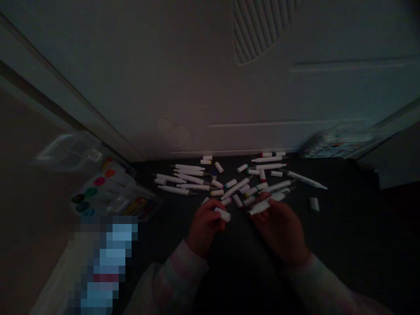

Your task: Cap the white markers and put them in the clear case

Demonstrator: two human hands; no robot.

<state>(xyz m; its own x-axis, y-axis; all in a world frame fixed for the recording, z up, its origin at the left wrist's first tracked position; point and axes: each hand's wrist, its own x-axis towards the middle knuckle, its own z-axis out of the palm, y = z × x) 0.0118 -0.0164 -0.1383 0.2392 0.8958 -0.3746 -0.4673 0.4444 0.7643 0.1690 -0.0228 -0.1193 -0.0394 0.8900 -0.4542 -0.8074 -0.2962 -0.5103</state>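
Note:
Between the thumb and fingers of my left hand (207,223) is a white marker cap (223,214). My right hand (282,232) grips an uncapped white marker (267,203), its near end pointing left toward the cap. Cap and marker are apart. Just beyond my hands lie several loose caps with coloured ends, among them a dark-red-ended cap (237,201). Uncapped white markers are spread to the left, such as one marker (177,190), and to the right, such as another marker (306,179). A lone cap (314,204) lies right of my right hand.
A clear plastic case (144,208) with an open lid and coloured dots stands at the left. Near it is a pixelated bright screen (113,262). Another clear case (337,144) sits at the back right. A pale panel (197,87) with heart reliefs rises behind the dark surface (348,227).

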